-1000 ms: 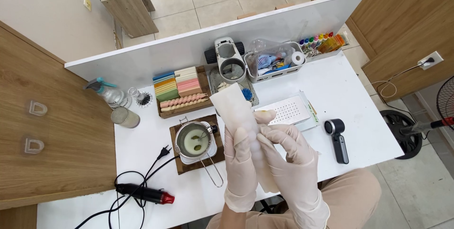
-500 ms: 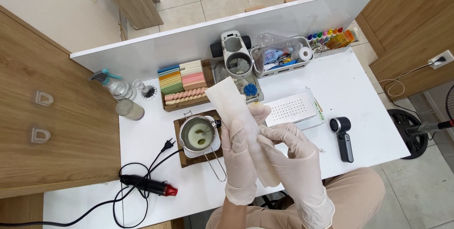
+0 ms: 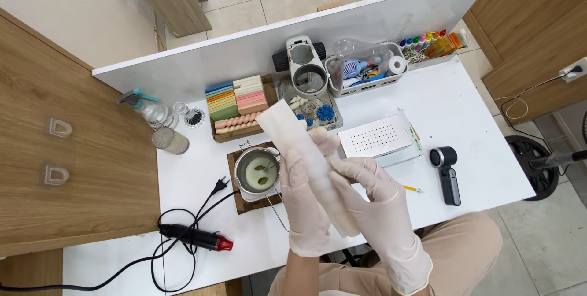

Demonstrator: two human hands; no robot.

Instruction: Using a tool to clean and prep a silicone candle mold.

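Both hands gloved, held up over the near middle of the white worktop point(image 3: 465, 106). Left hand point(image 3: 304, 201) closed around the near part of a long white paper strip point(image 3: 299, 149), fingers wrapped on its left edge. Right hand point(image 3: 367, 189) pinches the same strip from the right, thumb and fingers closed on it. Strip runs tilted, far end up-left above the small metal pot point(image 3: 257, 173), near end down between the wrists.

Pot sits on a brown wooden board point(image 3: 241, 201), just left of the left hand; pale liquid with a few green bits inside, wire handle sticking out toward the near side. Far of it, a tray of coloured bars point(image 3: 235, 103) in rows, green, yellow, blue, pink, cream. Left of the tray: spray bottle point(image 3: 147, 109) and a small glass jar point(image 3: 170, 141). Near-left: black and red heat tool point(image 3: 195, 238) with its black cable looped on the worktop.

Right of the hands: white perforated plate point(image 3: 376, 137), then a black handheld device point(image 3: 447, 173) further right. Far edge: grey machine point(image 3: 306, 70), clear plastic box of odds and ends point(image 3: 367, 70), row of small coloured bottles point(image 3: 428, 42). Blue flower-shaped pieces point(image 3: 325, 112) near the machine.
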